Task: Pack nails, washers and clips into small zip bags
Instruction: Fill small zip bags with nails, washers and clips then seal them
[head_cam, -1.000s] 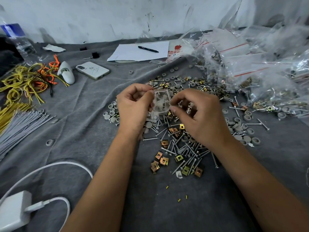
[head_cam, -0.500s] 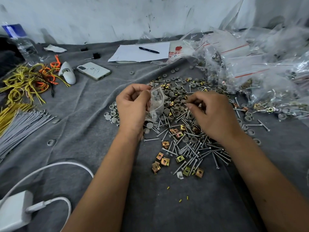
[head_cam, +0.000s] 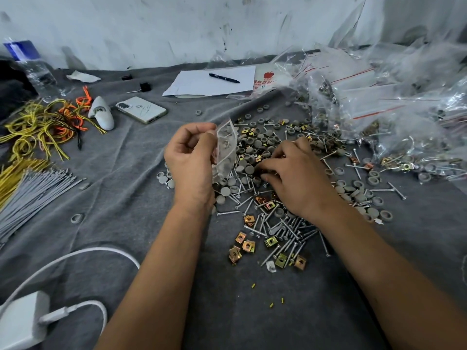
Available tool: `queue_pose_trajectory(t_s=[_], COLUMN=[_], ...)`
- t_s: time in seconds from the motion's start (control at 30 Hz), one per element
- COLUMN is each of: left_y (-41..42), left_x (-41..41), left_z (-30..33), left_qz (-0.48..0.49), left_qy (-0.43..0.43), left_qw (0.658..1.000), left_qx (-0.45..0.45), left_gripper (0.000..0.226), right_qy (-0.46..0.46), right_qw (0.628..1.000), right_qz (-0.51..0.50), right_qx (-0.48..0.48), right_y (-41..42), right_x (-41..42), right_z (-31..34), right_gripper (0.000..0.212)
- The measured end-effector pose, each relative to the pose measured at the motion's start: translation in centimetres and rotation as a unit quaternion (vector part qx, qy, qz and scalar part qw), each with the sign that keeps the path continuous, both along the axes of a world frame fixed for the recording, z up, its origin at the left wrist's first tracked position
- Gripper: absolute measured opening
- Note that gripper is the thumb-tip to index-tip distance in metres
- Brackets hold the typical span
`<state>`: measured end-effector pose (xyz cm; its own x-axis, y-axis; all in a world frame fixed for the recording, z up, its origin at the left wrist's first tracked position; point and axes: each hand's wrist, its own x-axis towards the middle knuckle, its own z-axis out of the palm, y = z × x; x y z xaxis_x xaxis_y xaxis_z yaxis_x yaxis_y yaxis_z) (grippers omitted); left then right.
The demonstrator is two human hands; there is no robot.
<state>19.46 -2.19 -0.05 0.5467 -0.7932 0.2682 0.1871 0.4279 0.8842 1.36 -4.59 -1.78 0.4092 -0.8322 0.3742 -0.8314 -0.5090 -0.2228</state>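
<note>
My left hand (head_cam: 190,160) holds a small clear zip bag (head_cam: 225,150) upright above the grey cloth, with a few grey washers showing inside it. My right hand (head_cam: 294,178) is down on the loose pile, its fingers curled among grey washers (head_cam: 249,157) and brass clips (head_cam: 264,202); what its fingertips pinch is hidden. Silver nails (head_cam: 285,233) lie in a heap under and in front of my right wrist. More brass clips (head_cam: 246,245) lie at the pile's near edge.
A heap of clear zip bags (head_cam: 394,102), some filled, covers the right back. A phone (head_cam: 141,109), paper with a pen (head_cam: 223,78), a water bottle (head_cam: 35,69), yellow and orange wires (head_cam: 43,122), grey ties (head_cam: 32,190) and a white charger (head_cam: 22,322) surround the work area.
My right hand left the bag's mouth and dropped right and down onto the pile of washers and clips. My left hand kept the bag raised.
</note>
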Motion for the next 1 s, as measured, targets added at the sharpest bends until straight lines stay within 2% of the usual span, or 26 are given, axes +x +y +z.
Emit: queue_pose_trajectory(t_s=[0.17, 0.27, 0.37, 0.5, 0.6, 0.73, 0.87, 1.0], left_y=[0.4, 0.6, 0.9, 1.0, 1.1, 1.5, 2.0, 2.2], left_x=[1.1, 2.1, 2.5, 3.0, 3.7, 5.4, 6.6, 6.6], left_z=[1.5, 2.3, 2.6, 2.6, 2.9, 4.1, 4.7, 3.8], left_qz=[0.057, 0.092, 0.116, 0.173, 0.228, 0.313, 0.344, 0.316], left_qy=[0.017, -0.009, -0.036, -0.025, -0.023, -0.012, -0.039, -0.092], left_qw=[0.995, 0.989, 0.986, 0.977, 0.964, 0.936, 0.919, 0.932], left_qx=[-0.076, -0.117, -0.115, -0.12, -0.132, -0.162, -0.187, -0.149], left_gripper=[0.018, 0.021, 0.021, 0.024, 0.023, 0.023, 0.022, 0.016], right_qy=[0.009, 0.005, 0.007, -0.006, -0.039, -0.012, -0.021, 0.011], right_qw=[1.0, 1.0, 0.999, 1.0, 0.994, 0.982, 0.982, 0.986], right_qz=[-0.01, -0.001, 0.01, 0.024, 0.104, 0.181, 0.173, 0.142], right_qx=[0.024, 0.028, 0.037, 0.018, -0.006, 0.051, 0.075, 0.085], right_y=[-0.3, -0.4, -0.1, 0.7, 1.5, 2.0, 1.6, 1.5], right_x=[0.8, 1.0, 1.1, 1.4, 2.9, 5.9, 8.3, 10.3], right_z=[0.4, 0.7, 0.8, 1.2, 1.9, 1.9, 2.0, 2.2], right_gripper=[0.034, 0.032, 0.031, 0.031, 0.026, 0.022, 0.018, 0.018])
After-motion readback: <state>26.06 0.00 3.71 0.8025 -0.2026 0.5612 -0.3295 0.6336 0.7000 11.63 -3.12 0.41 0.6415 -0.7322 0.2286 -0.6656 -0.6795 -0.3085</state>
